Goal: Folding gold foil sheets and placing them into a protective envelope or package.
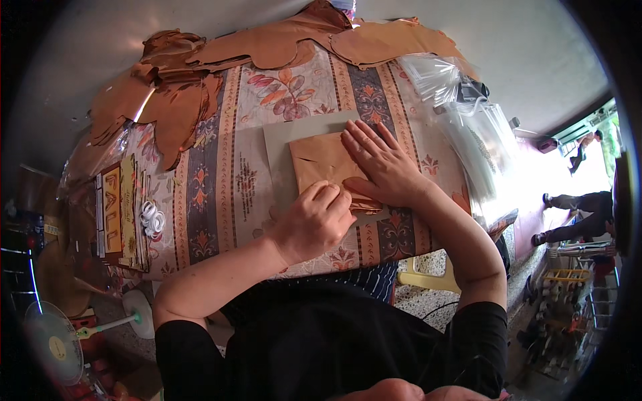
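A thin, slightly shiny brown sheet (319, 159), folded into a squarish packet with several layers at its near edge, lies on a flat grey board (277, 150). My right hand (388, 164) rests flat across the packet's right side, fingers stretched out and pointing away from me. At the packet's near edge my left hand (314, 217) is closed, thumb and fingertips pinched on the brown material. The fingers hide just how much of it they grip.
Brown flat pieces (267, 50) are heaped along the table's far side, more of them (174, 100) at left. Clear plastic bags (478, 134) lie at right. Printed cards (120, 214) and a coil of white ribbon (152, 219) sit at left on the patterned tablecloth (287, 87).
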